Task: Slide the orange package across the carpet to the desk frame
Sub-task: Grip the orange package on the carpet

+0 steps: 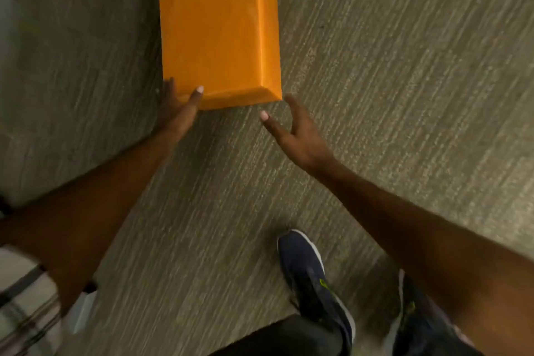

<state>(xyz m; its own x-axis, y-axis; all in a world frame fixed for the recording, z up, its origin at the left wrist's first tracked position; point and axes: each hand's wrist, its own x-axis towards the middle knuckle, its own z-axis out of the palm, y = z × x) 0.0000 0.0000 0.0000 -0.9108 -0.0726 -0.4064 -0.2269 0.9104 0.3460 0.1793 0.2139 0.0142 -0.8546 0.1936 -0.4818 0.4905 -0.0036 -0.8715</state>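
Note:
A long orange package (215, 26) lies flat on the grey-green carpet (390, 81) and runs out of the top of the view. My left hand (177, 111) grips its near left corner, thumb on top and fingers down the left side. My right hand (294, 131) hovers just off the near right corner, fingers spread, touching nothing. No desk frame can be made out in this view.
My two dark blue shoes (315, 280) stand on the carpet at the bottom. A pale, blurred object with dark bars (26, 303) sits at the bottom left. A lighter strip (7, 9) runs along the left edge.

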